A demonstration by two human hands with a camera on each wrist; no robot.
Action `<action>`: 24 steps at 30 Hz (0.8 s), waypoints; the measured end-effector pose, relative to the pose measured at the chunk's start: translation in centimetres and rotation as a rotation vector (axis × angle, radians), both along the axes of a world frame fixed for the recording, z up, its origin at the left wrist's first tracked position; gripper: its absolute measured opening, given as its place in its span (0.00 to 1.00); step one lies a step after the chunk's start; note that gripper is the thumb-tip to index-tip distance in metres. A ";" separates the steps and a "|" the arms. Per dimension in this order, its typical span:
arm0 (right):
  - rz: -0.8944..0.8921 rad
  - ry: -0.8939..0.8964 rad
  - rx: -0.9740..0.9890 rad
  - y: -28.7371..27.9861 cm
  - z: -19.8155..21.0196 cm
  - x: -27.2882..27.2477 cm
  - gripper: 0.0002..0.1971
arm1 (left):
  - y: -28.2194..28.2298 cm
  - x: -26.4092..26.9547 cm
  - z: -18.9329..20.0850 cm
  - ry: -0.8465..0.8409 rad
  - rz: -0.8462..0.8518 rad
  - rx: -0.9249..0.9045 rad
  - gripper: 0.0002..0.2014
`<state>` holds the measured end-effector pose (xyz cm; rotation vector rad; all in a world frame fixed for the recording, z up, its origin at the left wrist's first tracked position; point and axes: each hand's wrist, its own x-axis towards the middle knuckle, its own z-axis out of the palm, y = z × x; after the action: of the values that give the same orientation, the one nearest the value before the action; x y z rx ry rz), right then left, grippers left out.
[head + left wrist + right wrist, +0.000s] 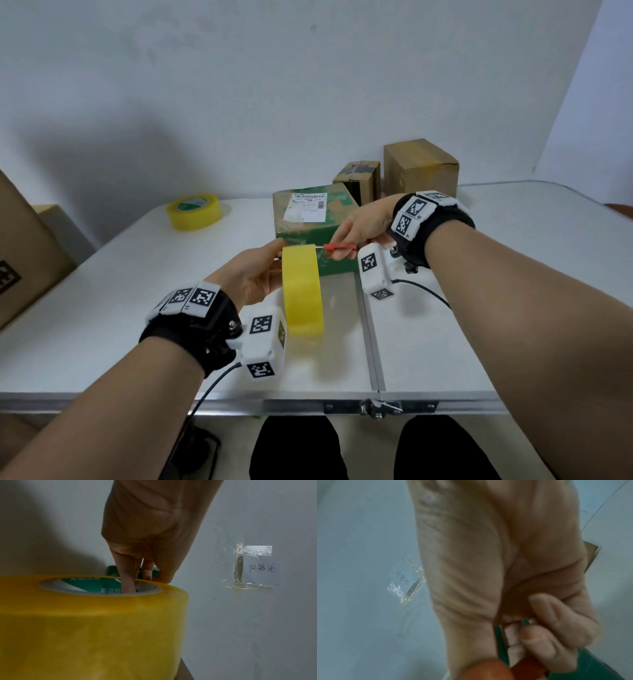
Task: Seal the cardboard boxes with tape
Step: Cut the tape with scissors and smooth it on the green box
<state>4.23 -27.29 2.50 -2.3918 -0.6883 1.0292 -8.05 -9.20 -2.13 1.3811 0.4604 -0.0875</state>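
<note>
left hand gripping yellow tape roll, fingers in core | right hand pinching red-handled scissors | beside green box

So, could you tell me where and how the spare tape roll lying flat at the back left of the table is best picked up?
The spare tape roll lies flat on the table with its core hole facing up. Come from above, probably with one or two fingers inside the core and the thumb on the outer wall, as the left hand grips the yellow roll.
</note>
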 end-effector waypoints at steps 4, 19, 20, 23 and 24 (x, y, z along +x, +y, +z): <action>-0.001 -0.013 -0.056 0.5 -0.5 0.0 0.31 | 0.0 0.0 0.0 0.007 0.004 -0.010 0.10; -0.045 -0.035 0.091 0.9 0.0 -1.5 0.08 | 0.1 -0.5 0.6 0.021 -0.032 0.018 0.15; -0.071 -0.033 0.093 0.9 -0.3 -1.5 0.09 | 0.1 -0.6 0.6 0.020 -0.027 0.021 0.13; -0.067 0.100 -0.057 1.4 -1.8 -1.4 0.29 | 0.2 -0.8 0.9 0.008 -0.048 0.020 0.12; -0.051 0.109 -0.101 1.4 -2.5 -1.0 0.41 | 0.2 -1.0 1.0 0.002 -0.064 0.021 0.12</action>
<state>3.25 -25.85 0.05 -2.4042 -0.5462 1.1892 -9.05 -9.04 -1.10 1.4170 0.4201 -0.1370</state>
